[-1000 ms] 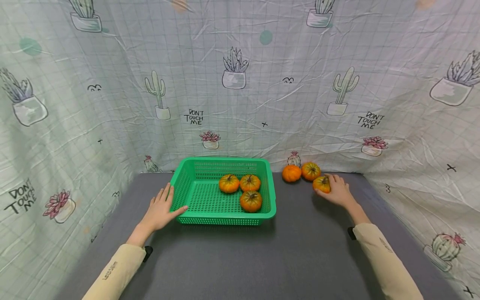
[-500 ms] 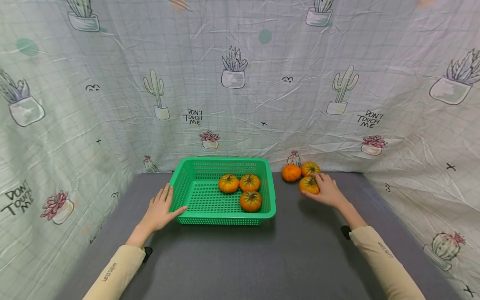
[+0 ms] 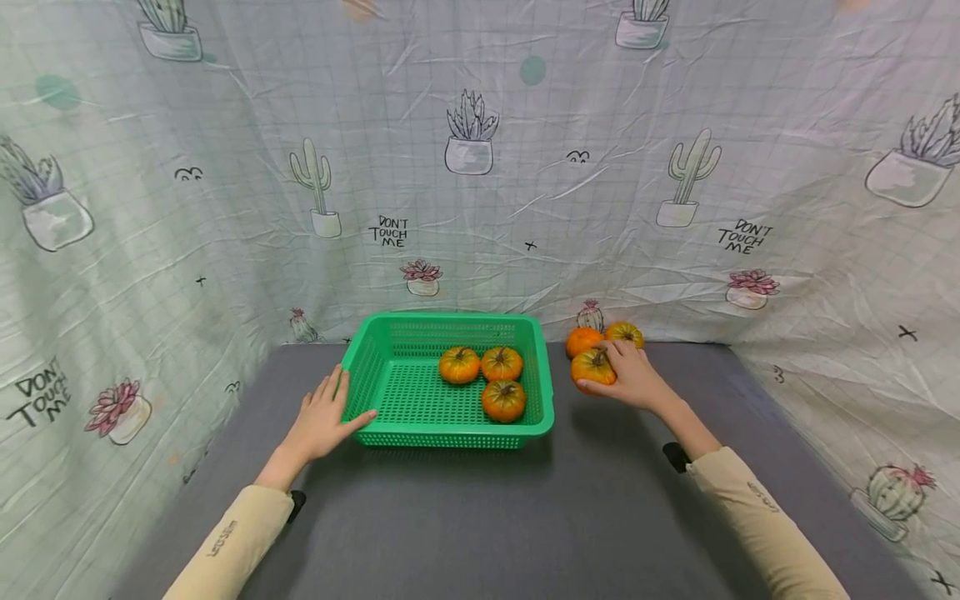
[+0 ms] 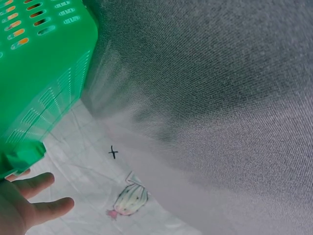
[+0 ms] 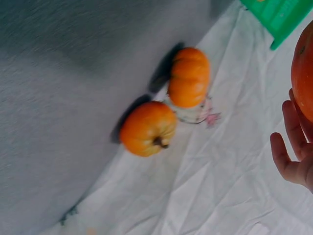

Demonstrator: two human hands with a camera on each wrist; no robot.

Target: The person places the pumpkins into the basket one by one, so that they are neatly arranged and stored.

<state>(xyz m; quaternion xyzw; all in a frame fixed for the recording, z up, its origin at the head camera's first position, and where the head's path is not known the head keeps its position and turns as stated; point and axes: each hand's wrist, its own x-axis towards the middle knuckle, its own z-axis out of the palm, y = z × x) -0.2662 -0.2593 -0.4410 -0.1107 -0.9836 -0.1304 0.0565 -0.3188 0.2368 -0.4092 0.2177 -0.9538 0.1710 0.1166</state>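
Observation:
In the head view my right hand (image 3: 633, 375) grips a small orange pumpkin (image 3: 592, 370) with greenish streaks, held above the table right of the basket. The same pumpkin (image 5: 304, 73) is cut off at the right edge of the right wrist view, with curled fingers beneath it. My left hand (image 3: 318, 421), fingers straight and thumb spread, rests on the left rim of a green plastic basket (image 3: 450, 430). Three pumpkins sit inside: one at the back middle (image 3: 459, 366), another pumpkin (image 3: 502, 364) beside it, and a front pumpkin (image 3: 503, 402).
Two more pumpkins stand on the dark table (image 3: 480, 517) by the back curtain: an orange pumpkin (image 3: 582, 342) and a yellowish pumpkin (image 3: 625, 334), partly hidden behind my right hand. A white cactus-print curtain (image 3: 360, 167) encloses the back and sides.
My right hand has lifted its pumpkin and carried it left, in front of the two others and toward the basket. My left hand has stayed on the rim.

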